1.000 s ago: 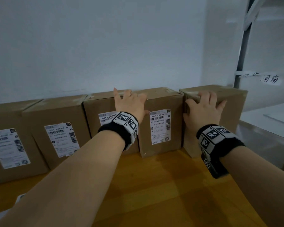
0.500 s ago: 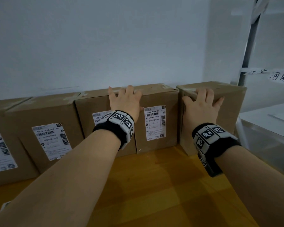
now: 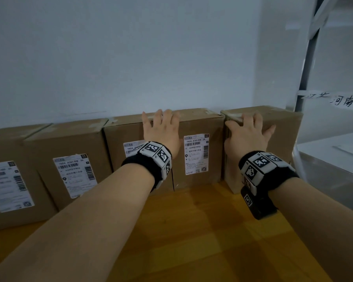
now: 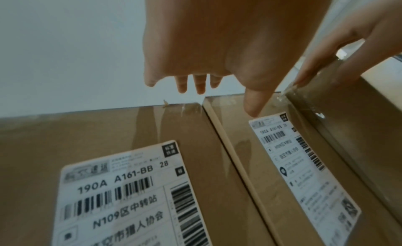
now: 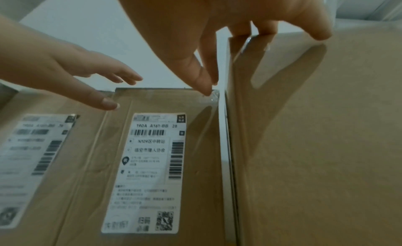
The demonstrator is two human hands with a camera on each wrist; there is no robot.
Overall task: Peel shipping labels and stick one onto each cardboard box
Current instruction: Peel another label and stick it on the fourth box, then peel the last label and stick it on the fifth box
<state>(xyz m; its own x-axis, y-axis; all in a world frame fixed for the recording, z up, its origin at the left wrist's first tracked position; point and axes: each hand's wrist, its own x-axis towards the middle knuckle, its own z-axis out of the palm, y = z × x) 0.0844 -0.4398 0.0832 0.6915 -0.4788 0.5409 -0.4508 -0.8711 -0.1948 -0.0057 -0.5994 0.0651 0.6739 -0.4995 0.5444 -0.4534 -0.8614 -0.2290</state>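
Brown cardboard makes up the bare box at 2 o'clock in my head view; it stands on the wooden table, last in a row of boxes against the wall, and touches the labelled box on its left; I see no label on its front, so I think it waits for one. The card looks stiff and a bit smooth, with shiny tape on the top edge; I think it is light enough to slide, and best held at the top corners, not the thin sides. The stuck label is white paper; it looks thin and easy to tear.

My right hand lies flat on the bare box, fingers straight and spread, tips hooked a little over the top edge; it holds nothing. My left hand is at 12 o'clock, flat on the fronts of two labelled boxes, over the gap between them, fingers straight and reaching the top; it holds nothing too. Both arms stretch out long over the table; I see no loose label in any view.
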